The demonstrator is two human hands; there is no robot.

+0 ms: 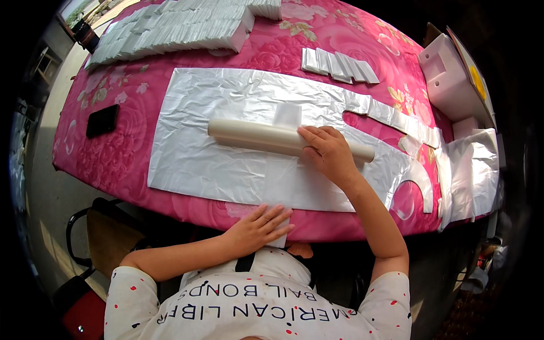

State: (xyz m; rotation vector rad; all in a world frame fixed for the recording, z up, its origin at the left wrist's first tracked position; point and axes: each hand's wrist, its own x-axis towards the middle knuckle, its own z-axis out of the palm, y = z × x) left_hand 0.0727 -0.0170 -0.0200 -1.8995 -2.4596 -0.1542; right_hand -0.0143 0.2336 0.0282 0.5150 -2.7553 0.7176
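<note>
A thin, shiny white plastic apron [190,93] lies spread across the table, its wide end to the left. Its right end narrows into straps around curved cut-outs. Across its middle rests a smooth cream-coloured tube [255,133]. My right hand [328,153] is closed over the tube right of its middle, fingers on the far side and thumb on the near. At the near table edge, my left hand [258,229] lies flat with fingers stretched out. Under its fingertips a white folded piece [279,241] shows partly; the palm hides the rest.
A pink flowered cloth [107,164] covers the table. Long rows of folded white packets [181,28] fill the far left, and a short row [339,65] lies at the far right. There are also a black phone [102,120], a white foam box [453,79] and stacked plastic sheets [473,175].
</note>
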